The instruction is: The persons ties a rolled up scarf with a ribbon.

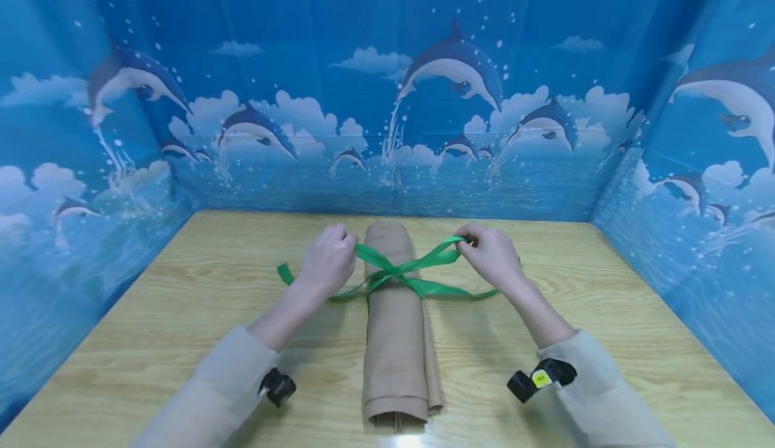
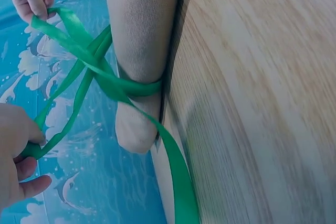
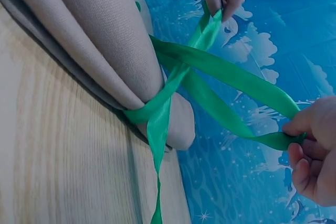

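Observation:
A rolled beige cloth (image 1: pixel 395 347) lies lengthwise on the table, with a green ribbon (image 1: pixel 448 288) wrapped around its upper part and crossed on top. My left hand (image 1: pixel 329 259) pinches one ribbon loop to the left of the roll. On the other side, my right hand (image 1: pixel 490 254) pinches a second loop between thumb and fingers. Both loops are raised above the cloth. In the left wrist view the left hand (image 2: pixel 18 156) holds its loop at the end, and a loose ribbon tail hangs down beside the roll. The right wrist view shows the right hand (image 3: pixel 315 150) gripping its loop.
The roll rests on a light wood-grain table (image 1: pixel 200 286). Blue dolphin-print curtains (image 1: pixel 339 85) stand behind it and along both sides. One ribbon tail ends on the left of the table. A small black camera (image 1: pixel 278 387) is strapped to each wrist.

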The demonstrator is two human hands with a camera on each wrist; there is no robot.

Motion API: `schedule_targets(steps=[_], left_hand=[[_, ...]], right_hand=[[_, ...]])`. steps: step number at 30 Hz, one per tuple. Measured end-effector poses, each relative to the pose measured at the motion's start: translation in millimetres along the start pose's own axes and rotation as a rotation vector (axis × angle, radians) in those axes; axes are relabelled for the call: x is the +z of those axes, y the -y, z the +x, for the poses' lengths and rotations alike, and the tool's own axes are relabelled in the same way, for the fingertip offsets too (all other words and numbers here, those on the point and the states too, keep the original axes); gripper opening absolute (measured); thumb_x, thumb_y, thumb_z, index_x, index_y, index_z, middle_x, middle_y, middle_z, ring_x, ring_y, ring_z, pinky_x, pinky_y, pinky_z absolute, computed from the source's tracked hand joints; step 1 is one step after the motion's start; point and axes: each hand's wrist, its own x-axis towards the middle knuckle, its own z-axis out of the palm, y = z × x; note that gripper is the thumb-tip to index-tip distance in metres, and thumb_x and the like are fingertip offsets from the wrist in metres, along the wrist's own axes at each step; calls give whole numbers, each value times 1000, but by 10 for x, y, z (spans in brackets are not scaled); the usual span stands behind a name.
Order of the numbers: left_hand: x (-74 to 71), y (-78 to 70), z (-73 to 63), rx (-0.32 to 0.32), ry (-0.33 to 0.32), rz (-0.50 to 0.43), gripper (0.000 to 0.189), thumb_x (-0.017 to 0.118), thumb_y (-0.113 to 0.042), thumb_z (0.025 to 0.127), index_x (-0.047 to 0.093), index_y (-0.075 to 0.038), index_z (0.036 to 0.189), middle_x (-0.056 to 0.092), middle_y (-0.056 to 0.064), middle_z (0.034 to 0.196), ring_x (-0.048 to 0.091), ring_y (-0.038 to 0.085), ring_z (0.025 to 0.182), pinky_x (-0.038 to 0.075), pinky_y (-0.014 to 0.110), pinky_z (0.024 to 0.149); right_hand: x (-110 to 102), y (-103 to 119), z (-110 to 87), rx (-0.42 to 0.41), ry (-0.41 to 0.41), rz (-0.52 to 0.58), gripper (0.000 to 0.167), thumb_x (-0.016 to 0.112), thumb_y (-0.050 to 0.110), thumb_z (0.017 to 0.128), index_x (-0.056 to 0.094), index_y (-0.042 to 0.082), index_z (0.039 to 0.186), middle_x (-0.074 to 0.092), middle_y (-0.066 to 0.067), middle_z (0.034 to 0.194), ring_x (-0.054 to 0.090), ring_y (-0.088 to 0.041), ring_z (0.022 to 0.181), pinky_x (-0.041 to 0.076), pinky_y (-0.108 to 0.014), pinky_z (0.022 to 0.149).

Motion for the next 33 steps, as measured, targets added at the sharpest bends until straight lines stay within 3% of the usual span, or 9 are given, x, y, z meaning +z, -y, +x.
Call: schedule_targets(steps=[8, 15, 21, 28, 33], left_hand=[[-29, 68, -44, 0, -17, 38, 13, 61, 8, 70, 59, 0, 60, 41, 4, 56, 39, 19, 49, 34, 29, 41], [-33, 133, -105, 9, 7, 77, 29, 55, 12, 68, 44, -7, 50, 35, -1, 48, 29, 12, 41, 27, 26, 36], [-47, 216, -162, -1, 21, 141, 23, 53, 13, 62, 48, -7, 51, 41, -1, 46, 35, 13, 39, 31, 26, 35], [-82, 285, -215, -52, 78, 168, 27, 50, 13, 60, 42, -9, 47, 36, -2, 44, 31, 11, 38, 28, 24, 35], [-94, 342, -243, -68, 64, 186, 29, 48, 13, 58, 35, -11, 45, 29, -4, 43, 24, 10, 38, 24, 23, 33]], right_hand=[[-42, -61, -22, 0, -6, -41, 16, 56, 7, 88, 68, 2, 98, 67, -9, 83, 56, -17, 64, 41, -30, 52], [-47, -132, -51, -21, -31, -103, 13, 58, 5, 87, 68, 2, 94, 67, -8, 81, 58, -17, 61, 42, -29, 50], [-70, -182, -81, -41, -42, -182, 13, 58, 5, 86, 68, 2, 94, 67, -8, 79, 53, -14, 55, 40, -28, 46], [-82, -229, -105, -89, -118, -275, 13, 58, 4, 84, 68, 2, 92, 68, -11, 81, 45, -13, 46, 34, -28, 39], [-82, -285, -111, -120, -172, -320, 13, 58, 2, 81, 68, 1, 89, 68, -12, 80, 49, -17, 47, 36, -29, 39]])
